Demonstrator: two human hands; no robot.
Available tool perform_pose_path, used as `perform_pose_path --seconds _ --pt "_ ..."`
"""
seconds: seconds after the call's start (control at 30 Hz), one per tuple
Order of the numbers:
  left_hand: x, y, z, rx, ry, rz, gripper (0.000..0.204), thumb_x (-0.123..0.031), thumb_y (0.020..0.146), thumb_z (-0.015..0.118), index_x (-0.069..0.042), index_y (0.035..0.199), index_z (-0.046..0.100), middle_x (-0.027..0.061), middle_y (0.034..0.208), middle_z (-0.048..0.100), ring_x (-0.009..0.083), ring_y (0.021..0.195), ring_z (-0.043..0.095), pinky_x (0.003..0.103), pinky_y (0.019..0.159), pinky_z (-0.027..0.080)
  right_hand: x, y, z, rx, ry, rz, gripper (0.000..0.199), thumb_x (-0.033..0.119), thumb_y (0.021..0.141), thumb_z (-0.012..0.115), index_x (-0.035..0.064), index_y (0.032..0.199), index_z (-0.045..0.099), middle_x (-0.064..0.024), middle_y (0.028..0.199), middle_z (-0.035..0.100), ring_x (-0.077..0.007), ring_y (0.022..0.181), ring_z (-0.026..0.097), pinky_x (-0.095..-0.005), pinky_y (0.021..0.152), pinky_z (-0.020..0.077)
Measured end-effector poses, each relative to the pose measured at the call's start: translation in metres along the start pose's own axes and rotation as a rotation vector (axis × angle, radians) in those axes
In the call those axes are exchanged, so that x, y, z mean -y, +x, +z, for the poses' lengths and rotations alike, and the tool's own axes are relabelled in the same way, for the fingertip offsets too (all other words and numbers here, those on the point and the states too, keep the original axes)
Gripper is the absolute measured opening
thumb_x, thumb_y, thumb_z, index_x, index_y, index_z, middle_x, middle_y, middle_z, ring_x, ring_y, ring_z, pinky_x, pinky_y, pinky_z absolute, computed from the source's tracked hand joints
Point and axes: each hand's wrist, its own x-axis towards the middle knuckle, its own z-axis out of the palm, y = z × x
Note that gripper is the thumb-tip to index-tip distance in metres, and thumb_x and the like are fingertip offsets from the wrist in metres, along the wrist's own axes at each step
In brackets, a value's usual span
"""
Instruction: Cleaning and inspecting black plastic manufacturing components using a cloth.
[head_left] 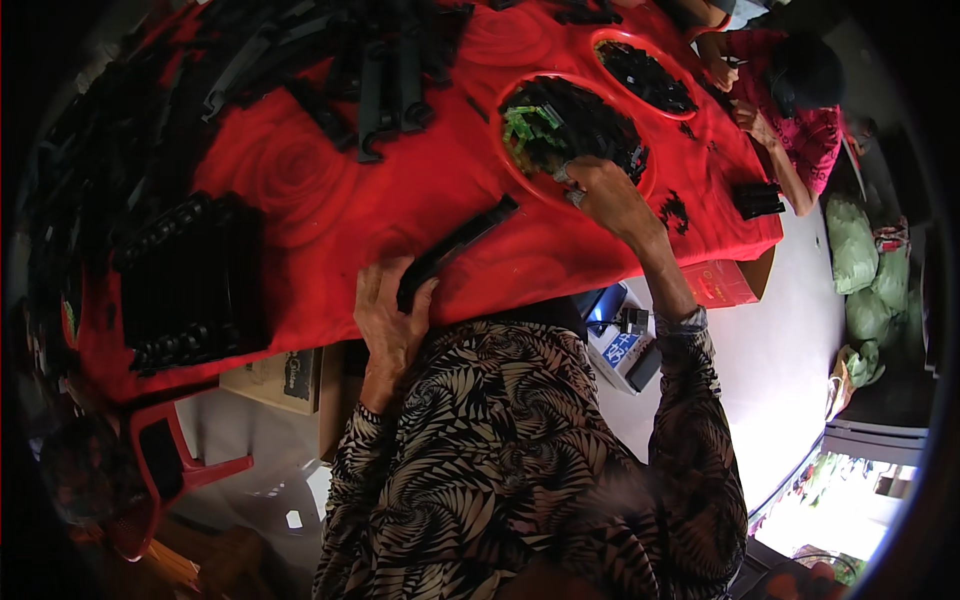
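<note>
My left hand is wrapped round one end of a long black plastic part, which slants up to the right just above the red cloth. My right hand is at the near rim of a red basin. Its fingers are pinched together, and I cannot make out what is in them. Small black pieces fill most of that basin. Bright green pieces lie at its left side.
A second red basin of small dark pieces stands farther back. Long black parts pile up at the far left, and a neat stack of black parts sits nearer. A co-worker works at the table's right end. A red stool stands lower left.
</note>
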Motion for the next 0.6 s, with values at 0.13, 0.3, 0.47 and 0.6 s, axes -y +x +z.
perform_pose_path --seconds 0.13,0.3,0.47,0.6 --pt "-0.002 -0.001 -0.003 0.015 0.023 -0.015 0.031 -0.012 0.073 0.078 -0.002 0.099 0.063 0.0136 0.092 0.061 0.0329 0.085 0.056 0.041 0.072 0.049 0.004 0.001 -0.002 0.005 -0.005 0.001 0.023 -0.007 0.071 0.058 -0.0016 0.093 0.063 -0.0199 0.085 0.063 -0.0394 0.081 0.061 -0.0452 0.070 0.0471" --pt "0.001 -0.002 0.000 0.007 0.033 0.009 0.031 -0.012 0.074 0.077 -0.001 0.100 0.063 0.0136 0.092 0.060 0.0327 0.084 0.056 0.041 0.071 0.049 -0.001 0.003 0.000 0.066 0.058 0.164 0.024 -0.001 0.072 0.056 0.0025 0.093 0.067 -0.0161 0.087 0.068 -0.0362 0.086 0.065 -0.0451 0.075 0.0507" --pt "-0.001 -0.002 0.000 0.011 0.060 0.014 0.032 -0.011 0.074 0.077 -0.001 0.101 0.063 0.0132 0.092 0.061 0.0321 0.084 0.056 0.040 0.071 0.049 -0.010 0.007 0.002 0.102 0.023 0.144 0.025 0.000 0.070 0.057 0.0028 0.092 0.067 -0.0160 0.086 0.068 -0.0346 0.082 0.066 -0.0431 0.073 0.0506" --pt "0.002 -0.002 0.003 -0.004 0.066 0.037 0.032 -0.011 0.074 0.076 -0.001 0.101 0.063 0.0135 0.093 0.062 0.0325 0.084 0.056 0.041 0.072 0.048 -0.009 0.008 -0.002 0.123 0.025 0.147 0.025 -0.001 0.069 0.056 0.0029 0.091 0.067 -0.0174 0.087 0.068 -0.0354 0.084 0.065 -0.0440 0.074 0.0510"
